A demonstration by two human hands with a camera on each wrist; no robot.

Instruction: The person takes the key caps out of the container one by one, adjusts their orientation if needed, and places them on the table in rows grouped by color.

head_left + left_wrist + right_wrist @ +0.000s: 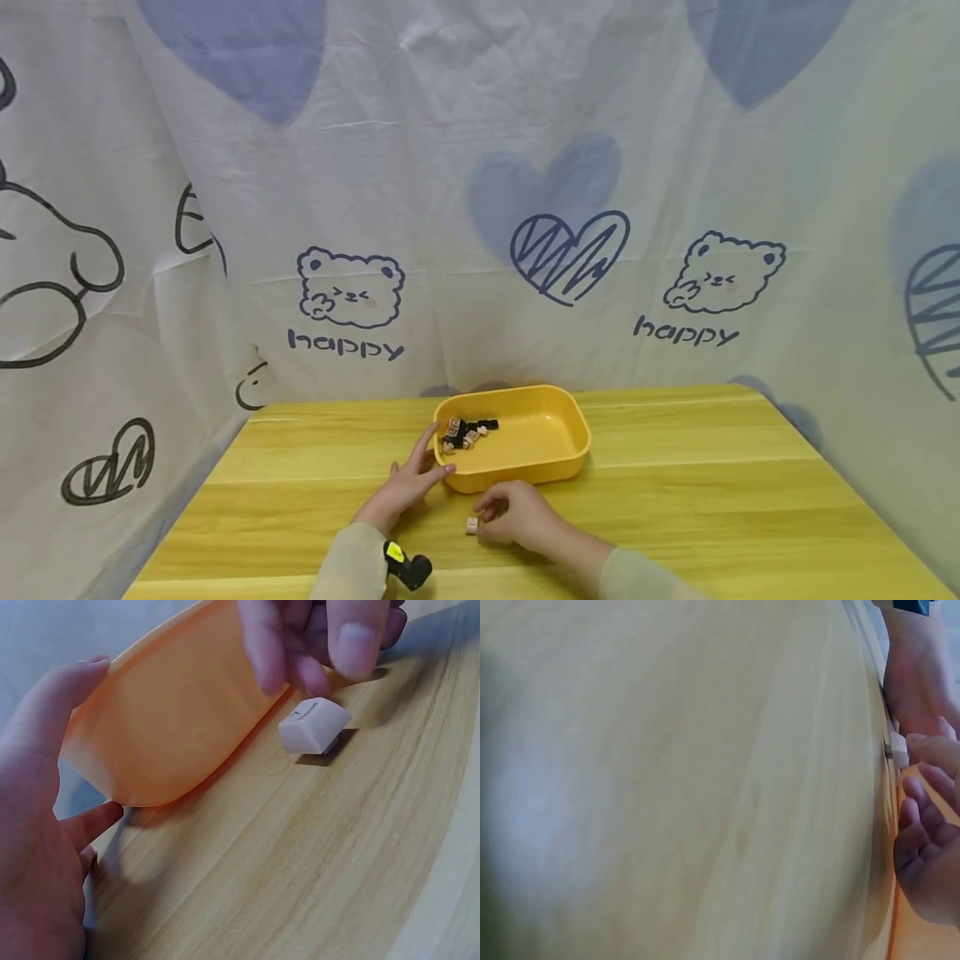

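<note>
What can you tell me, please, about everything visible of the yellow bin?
The yellow bin is an open-topped, plastic-looking box, roughly rectangular with rounded corners and smooth walls. It sits upright on the wood-grained table, toward the far side. Small black and pale pieces lie in it, clustered at its left end. The left hand touches that end.

Pale wood-grain desk (667, 780) fills most of view. Crowded at right edge: right hand (934, 859), lower fingers curled, white keycap (900, 750) beside fingertips, left hand (921, 694) above, orange tray (922, 941) below.
</note>
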